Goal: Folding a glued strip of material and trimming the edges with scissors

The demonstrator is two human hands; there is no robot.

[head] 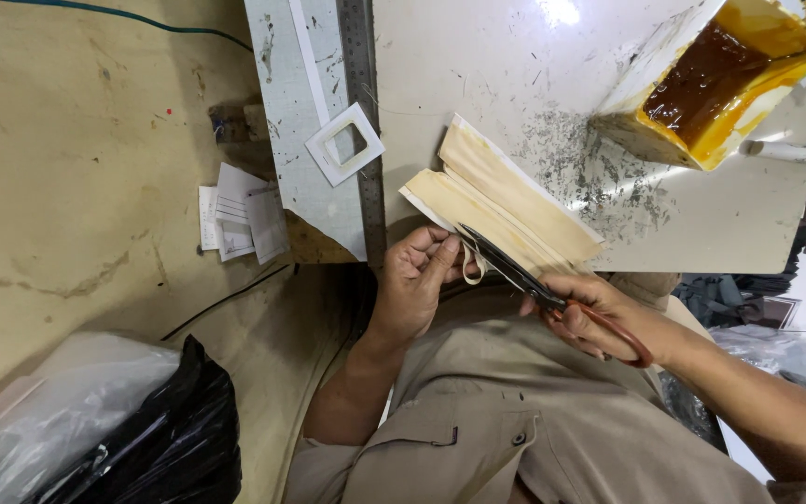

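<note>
Your right hand (599,317) grips the scissors (534,285); your left hand (417,280) pinches the cream strip (501,201). Hold it tight and snip slowly.

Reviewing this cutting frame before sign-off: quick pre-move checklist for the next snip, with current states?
1. Scissors held by the right hand at the reddish handles: ok.
2. Left hand pinching the cream strip near the blades: ok.
3. Left fingers out of the blade path: cannot tell; they sit very close to the blades.
4. Folded cream piece supported on the white board: ok, though its near end overhangs the edge.
5. Open container of amber liquid away from the hands: ok, it stands across the board.
6. Blades open or closed on the strip: cannot tell.
</note>
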